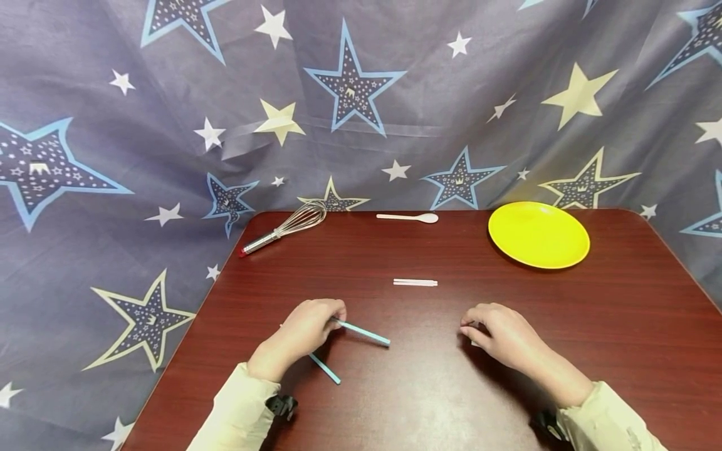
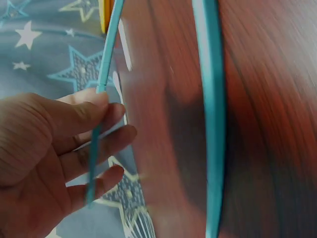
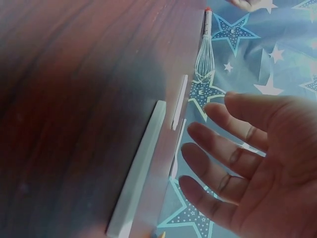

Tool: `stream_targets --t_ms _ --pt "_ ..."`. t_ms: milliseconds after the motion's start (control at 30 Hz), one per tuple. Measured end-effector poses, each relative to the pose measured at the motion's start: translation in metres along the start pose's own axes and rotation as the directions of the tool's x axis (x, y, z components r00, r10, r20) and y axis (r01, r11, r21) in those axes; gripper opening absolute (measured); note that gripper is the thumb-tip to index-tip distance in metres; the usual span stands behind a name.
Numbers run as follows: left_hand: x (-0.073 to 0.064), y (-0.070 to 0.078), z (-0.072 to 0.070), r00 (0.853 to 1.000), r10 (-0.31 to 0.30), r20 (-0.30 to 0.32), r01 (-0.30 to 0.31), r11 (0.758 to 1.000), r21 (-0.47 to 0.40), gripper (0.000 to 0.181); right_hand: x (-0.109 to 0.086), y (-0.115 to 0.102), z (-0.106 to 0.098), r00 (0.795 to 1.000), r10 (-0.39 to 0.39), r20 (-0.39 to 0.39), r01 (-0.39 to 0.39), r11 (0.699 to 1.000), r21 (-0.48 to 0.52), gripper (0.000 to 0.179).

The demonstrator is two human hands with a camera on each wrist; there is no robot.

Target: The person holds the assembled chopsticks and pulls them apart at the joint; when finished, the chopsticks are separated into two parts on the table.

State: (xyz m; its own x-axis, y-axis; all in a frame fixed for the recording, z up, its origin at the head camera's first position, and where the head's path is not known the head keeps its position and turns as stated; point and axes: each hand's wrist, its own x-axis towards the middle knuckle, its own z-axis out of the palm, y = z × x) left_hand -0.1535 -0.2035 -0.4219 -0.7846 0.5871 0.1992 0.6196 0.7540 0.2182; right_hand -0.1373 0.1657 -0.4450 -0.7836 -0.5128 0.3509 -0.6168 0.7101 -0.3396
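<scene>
My left hand (image 1: 307, 327) pinches a thin light blue stick (image 1: 366, 333) between thumb and fingertips, its free end pointing right. In the left wrist view the stick (image 2: 110, 47) runs past the palm, with the other fingers loosely spread. A second blue stick (image 1: 325, 369) lies on the table under that hand, partly hidden by it in the head view. Low over the table on the right is my right hand (image 1: 502, 332), its fingers relaxed and holding nothing. Beneath it lies a white stick (image 3: 138, 171), mostly covered by the hand in the head view.
Two short white sticks (image 1: 415, 282) lie side by side at mid-table. Along the far edge are a wire whisk (image 1: 290, 224) with a red handle end, a white spoon (image 1: 408, 217) and a yellow plate (image 1: 538, 235). A star-patterned cloth (image 1: 389, 144) hangs behind the table.
</scene>
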Motion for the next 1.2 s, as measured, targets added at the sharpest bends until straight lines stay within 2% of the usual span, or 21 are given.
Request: stream_targets --t_ms 133,300,567,833,933,1067,1200 --pt "0.012 0.017 0.006 1.000 -0.001 -0.010 0.000 0.997 -0.073 0.019 0.002 -0.004 0.001 0.999 -0.004 -0.036 0.005 1.000 0.018 0.009" --pt "0.026 0.041 0.018 0.999 0.041 -0.019 -0.043 0.991 -0.126 0.012 0.006 -0.011 0.002 0.997 -0.015 -0.076 0.020 0.998 0.054 0.012" --pt "0.043 0.073 0.037 0.996 0.077 -0.041 -0.082 0.982 -0.168 0.007 0.012 -0.024 0.006 0.998 -0.054 -0.016 0.054 0.996 0.071 0.018" --pt "0.053 0.089 0.048 0.992 0.104 -0.072 -0.119 0.964 -0.238 0.007 0.014 -0.030 0.011 0.991 -0.136 -0.006 0.136 0.989 0.063 0.008" --pt "0.055 0.093 0.051 0.994 0.097 -0.043 -0.104 0.972 -0.212 0.008 0.014 -0.029 0.012 0.988 -0.154 -0.028 0.155 0.988 0.024 0.005" --pt "0.056 0.097 0.053 0.994 0.110 -0.013 -0.110 0.984 -0.137 0.007 0.012 -0.030 0.013 0.987 -0.153 -0.050 0.152 0.988 -0.040 0.012" --pt "0.057 0.099 0.055 0.990 0.140 -0.033 -0.143 0.984 -0.102 0.016 0.011 -0.031 0.012 0.987 -0.156 -0.032 0.153 0.985 -0.082 0.019"
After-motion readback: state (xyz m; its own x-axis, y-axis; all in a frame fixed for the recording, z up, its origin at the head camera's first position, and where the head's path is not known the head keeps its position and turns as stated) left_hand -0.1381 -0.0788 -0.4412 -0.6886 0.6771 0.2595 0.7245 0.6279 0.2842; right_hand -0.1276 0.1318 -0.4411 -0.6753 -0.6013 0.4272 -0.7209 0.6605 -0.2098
